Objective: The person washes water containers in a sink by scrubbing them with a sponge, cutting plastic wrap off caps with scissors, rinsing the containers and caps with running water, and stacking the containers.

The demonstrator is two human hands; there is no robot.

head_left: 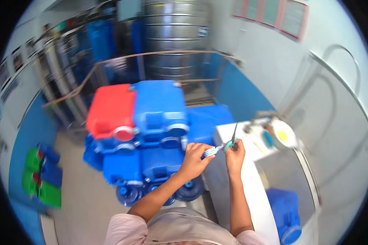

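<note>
My left hand (pixel 194 160) is closed with its fingertips round a small white and light-blue piece (pixel 211 151), whose kind is too blurred to tell. Close beside it on the right, my right hand (pixel 234 157) grips a pair of scissors (pixel 230 144) by the green handles. The dark blades point up and away from me. A thin end of the white piece reaches toward the scissors, though I cannot tell if they touch. Both hands are raised in front of me, near the left edge of a white counter (pixel 249 147).
Stacked blue water containers (pixel 159 104) and a red one (pixel 112 108) stand ahead. Large round bottles (pixel 129 195) lie below them. A white bowl (pixel 283 134) rests on the counter. Another blue container (pixel 284 212) is at right, green ones (pixel 49 192) at left. A steel tank (pixel 176 36) rises behind.
</note>
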